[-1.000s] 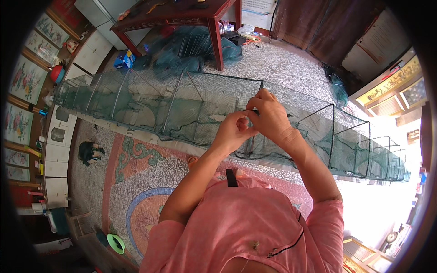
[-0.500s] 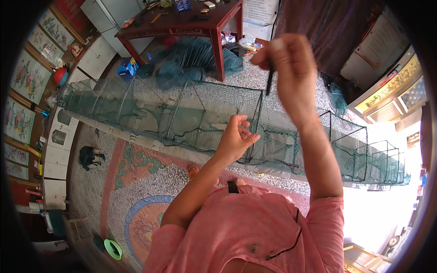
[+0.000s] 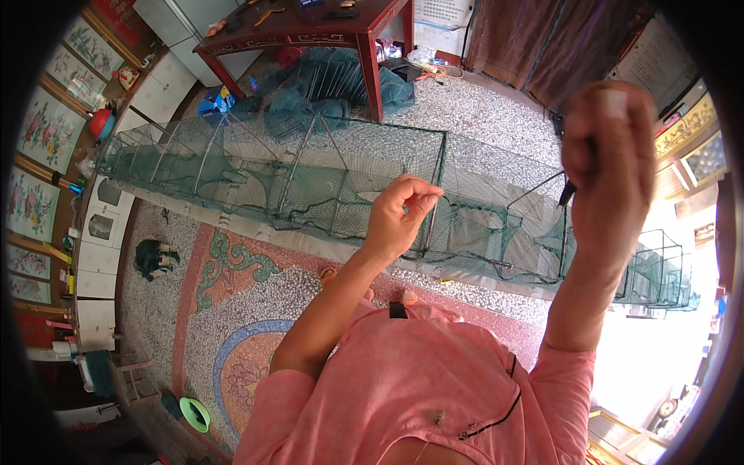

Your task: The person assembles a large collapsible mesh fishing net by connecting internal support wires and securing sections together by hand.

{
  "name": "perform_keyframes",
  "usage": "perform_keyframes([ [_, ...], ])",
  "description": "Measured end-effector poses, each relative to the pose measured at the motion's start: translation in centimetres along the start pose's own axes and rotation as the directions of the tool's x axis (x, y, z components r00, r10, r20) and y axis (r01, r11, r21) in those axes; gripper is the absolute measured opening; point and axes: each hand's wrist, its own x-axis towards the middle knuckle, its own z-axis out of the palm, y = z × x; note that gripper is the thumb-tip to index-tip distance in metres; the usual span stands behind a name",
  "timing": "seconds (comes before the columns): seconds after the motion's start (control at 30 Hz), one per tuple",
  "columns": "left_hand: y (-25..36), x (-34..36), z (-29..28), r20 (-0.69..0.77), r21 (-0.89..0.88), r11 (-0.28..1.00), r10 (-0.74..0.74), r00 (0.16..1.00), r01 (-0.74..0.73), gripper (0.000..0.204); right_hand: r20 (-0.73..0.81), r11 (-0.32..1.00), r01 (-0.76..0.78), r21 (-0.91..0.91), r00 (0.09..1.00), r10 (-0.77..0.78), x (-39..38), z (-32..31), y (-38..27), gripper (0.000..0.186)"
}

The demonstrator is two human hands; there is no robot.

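Above patterned floor [image 3: 256,310], left hand [image 3: 399,221] pinches net [image 3: 310,182]; raised right hand [image 3: 608,159] grips needle [image 3: 567,192].

Single head-worn fisheye view, looking steeply down, close over the chest

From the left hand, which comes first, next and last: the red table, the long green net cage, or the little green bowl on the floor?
From the left hand, in the head view:
1. Long green net cage, right at the fingers.
2. Red table, beyond the cage, up top.
3. Green bowl, on the floor, lower left.
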Motion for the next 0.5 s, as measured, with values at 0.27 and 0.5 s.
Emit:
perform_keyframes([
  [0.27,2.6,-1.8,-1.0,0.018,0.163,0.986,-0.043,0.999,0.039,0.009,0.373,0.581,0.140,-0.801,0.877,0.302,-4.6,-1.0,8.3,0.005],
  [0.5,1.3,-2.0,-0.8,0.010,0.137,0.974,-0.186,0.983,0.183,0.010,0.377,0.514,0.161,-0.843,0.858,0.349,-6.2,-0.5,11.3,0.002],
])
